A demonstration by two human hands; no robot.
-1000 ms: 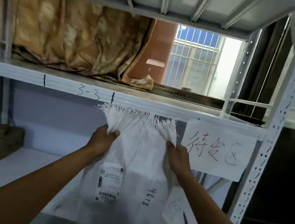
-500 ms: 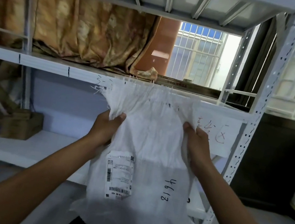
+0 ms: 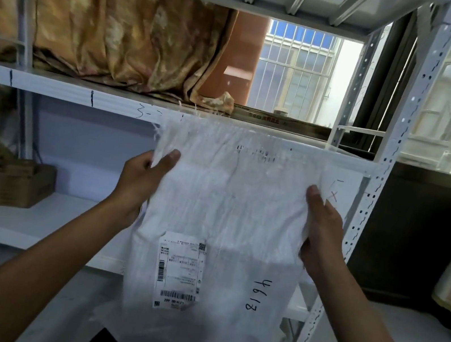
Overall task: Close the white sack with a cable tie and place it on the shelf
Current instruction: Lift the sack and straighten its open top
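At centre frame, left hand (image 3: pixel 147 180) pinches the white sack (image 3: pixel 223 230) by its upper edge; right hand (image 3: pixel 322 235) clamps the opposite side, before the shelf (image 3: pixel 61 89). Woven, limp and seemingly light, it should gather best just below the frayed mouth.

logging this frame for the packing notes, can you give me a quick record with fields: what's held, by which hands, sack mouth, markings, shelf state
held: white sack, lifted in front of the shelf
left hand: grips the sack's upper left edge
right hand: grips the sack's upper right edge
sack mouth: frayed, spread wide, no cable tie visible
markings: shipping label lower left; handwritten 4618 lower right
shelf behind: brown curtain on the upper level, cardboard box on the lower level
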